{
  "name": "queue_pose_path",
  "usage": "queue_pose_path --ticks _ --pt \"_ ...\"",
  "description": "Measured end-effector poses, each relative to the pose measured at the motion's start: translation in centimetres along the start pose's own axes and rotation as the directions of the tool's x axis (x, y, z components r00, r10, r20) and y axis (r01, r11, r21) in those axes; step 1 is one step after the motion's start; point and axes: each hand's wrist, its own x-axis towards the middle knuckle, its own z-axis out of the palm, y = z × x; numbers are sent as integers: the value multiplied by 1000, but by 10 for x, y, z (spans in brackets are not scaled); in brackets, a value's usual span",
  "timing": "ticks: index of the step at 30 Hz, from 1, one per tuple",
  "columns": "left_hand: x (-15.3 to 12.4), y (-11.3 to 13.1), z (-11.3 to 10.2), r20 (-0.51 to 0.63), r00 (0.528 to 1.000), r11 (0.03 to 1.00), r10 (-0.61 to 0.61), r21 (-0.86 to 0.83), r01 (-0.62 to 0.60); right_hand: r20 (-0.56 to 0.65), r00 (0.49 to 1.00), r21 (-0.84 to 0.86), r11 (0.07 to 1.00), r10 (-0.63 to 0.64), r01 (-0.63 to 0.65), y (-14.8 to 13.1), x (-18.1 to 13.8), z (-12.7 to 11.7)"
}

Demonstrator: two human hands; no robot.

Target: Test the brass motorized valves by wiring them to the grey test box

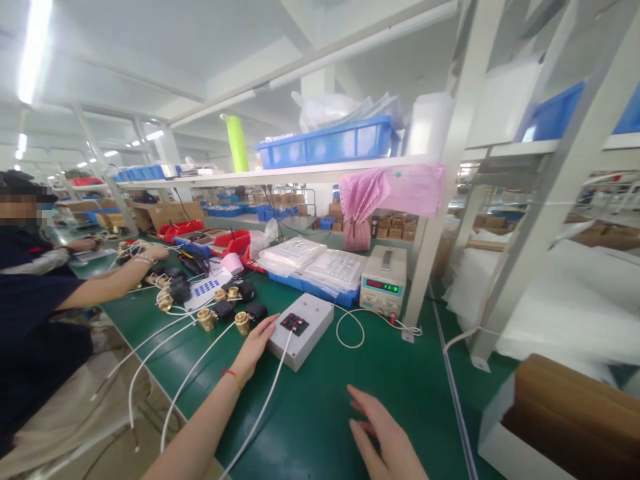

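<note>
My left hand [256, 345] lies with outstretched fingers against the left side of a grey box [311, 333]. On the box top is a black terminal block [295, 324] with a white cable [267, 403] plugged in or clipped there; the cable runs down past my left forearm. My right hand [383, 430] hovers over the green table [325, 413], fingers apart and holding nothing, in front of the box to its right. Left of the box lie brass valves with black actuators, the nearest a brass valve [243, 323], their white cables hanging over the table edge.
Behind the box stand a power supply [384, 280] with a lit display and a blue tray [320, 288] bearing white parts. A co-worker [40, 320] reaches over the table at left. A shelf post [423, 280] and an open carton [565, 413] are at right.
</note>
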Motion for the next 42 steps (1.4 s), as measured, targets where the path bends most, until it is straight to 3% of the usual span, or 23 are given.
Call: queue_pose_path --ticks 3,5,12,16,22,29,31,34,37,39,42 --pt "-17 5 19 50 999 1000 13 5 -14 -86 961 187 951 265 -245 6 46 32" --pt "-34 6 36 86 996 1000 21 14 -22 -118 929 198 925 351 -325 7 56 40" --pt "-90 6 95 139 989 996 46 75 -57 -169 893 222 899 416 -377 19 1 18" --pt "-88 19 92 168 981 982 93 148 -119 -237 883 154 913 406 -379 31 -17 -8" --pt "-102 53 61 173 981 948 85 289 -133 -427 893 18 989 140 -147 6 -8 -26" --pt "-158 58 71 382 913 879 -146 473 -57 -385 921 -72 997 -51 25 -21 -2 -32" --pt "-171 54 69 402 902 870 -159 489 -65 -366 920 -153 984 -138 87 -26 -4 -35" --pt "-191 49 64 450 889 879 -80 452 -150 -173 916 -316 901 -362 296 -38 -4 -27" --pt "-206 45 55 529 849 856 5 436 -276 102 834 -384 752 -543 536 -45 -4 -7" --pt "-211 46 42 558 830 831 5 459 -314 191 795 -387 700 -576 600 -44 -4 0" --pt "-213 56 10 579 814 740 40 530 -413 236 789 -380 694 -567 612 -37 -5 -10"
